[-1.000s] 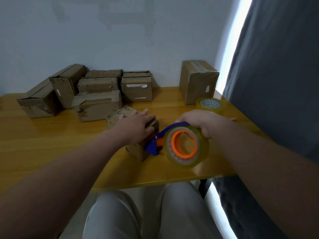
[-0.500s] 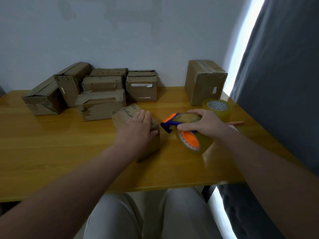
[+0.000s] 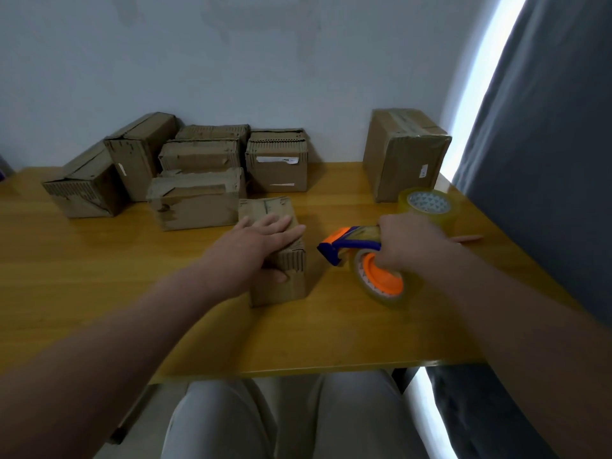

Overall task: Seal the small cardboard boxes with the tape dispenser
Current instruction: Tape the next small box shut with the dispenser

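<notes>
A small cardboard box [image 3: 281,288] stands in the middle of the wooden table [image 3: 99,276]. My left hand [image 3: 261,240] lies flat on its top, fingers straight, with the thumb down over the near face. To the right of the box, my right hand [image 3: 407,243] grips a blue and orange tape dispenser [image 3: 344,246] that carries a clear tape roll. Its blade end points left at the box, with a small gap between them. The dispenser's roll sits low, close to the table top.
Several more small cardboard boxes [image 3: 195,200] are piled at the back left against the wall. A taller box [image 3: 404,154] stands at the back right, with a spare tape roll [image 3: 430,207] in front of it. A grey curtain [image 3: 546,160] hangs right of the table.
The small box has turned square to me under my left hand. My right hand has carried the dispenser up from the near corner of the box and away to the right.
</notes>
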Demonstrator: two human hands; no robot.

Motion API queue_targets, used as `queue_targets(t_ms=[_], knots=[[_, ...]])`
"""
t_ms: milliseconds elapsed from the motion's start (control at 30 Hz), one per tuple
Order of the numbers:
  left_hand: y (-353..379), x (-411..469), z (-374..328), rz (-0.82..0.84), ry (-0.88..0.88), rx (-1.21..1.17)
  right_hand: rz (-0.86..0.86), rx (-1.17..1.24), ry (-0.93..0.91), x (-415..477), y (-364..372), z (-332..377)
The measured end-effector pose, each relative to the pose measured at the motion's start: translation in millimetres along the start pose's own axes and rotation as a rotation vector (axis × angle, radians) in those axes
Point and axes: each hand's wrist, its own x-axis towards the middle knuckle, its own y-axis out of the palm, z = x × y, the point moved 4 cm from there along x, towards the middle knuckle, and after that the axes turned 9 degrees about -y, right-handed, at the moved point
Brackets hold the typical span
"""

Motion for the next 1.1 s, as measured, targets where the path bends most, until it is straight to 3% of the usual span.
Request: queue_targets(t_ms=[167, 367, 467, 533, 633, 767, 867, 1100], knots=[[4.5, -2.6, 12.2, -0.001, -0.125, -0.07, -0.065, 0.202, 0.009, -4.6, -1.5, -16.8], [1.7, 10.2, 10.5, 0.025, -0.034, -0.118, -0.318, 0.814, -0.072, -13.7, -12.5, -35.3], [-3.5, 8.8, 12.5, 0.019, 0.008, -0.264, -0.351, 0.963, -0.163, -20.6, -17.6, -32.9], [-19.0, 2.8, 12.2, -0.102, -0.036, -0.522, -0.392, 0.969, -0.225, -23.9, -21.6, -30.1], [-38.0, -2.4, 10.5, -0.207, -0.25, -1.064, -0.438, 0.936, -0.32, -25.8, -24.9, -23.0], [-35.0, -2.2, -0.9, 0.137, -0.502, -1.596, -0.458, 0.919, -0.422, -25.4, -27.5, -11.9], [-34.4, -5.8, -3.9, 0.195, -0.541, -1.673, -0.473, 0.869, -0.492, -27.5, -31.5, -4.8], [-31.5, -10.8, 12.3, 0.049, -0.588, -1.515, -0.373, 0.743, -0.537, -31.0, -36.3, 8.6]])
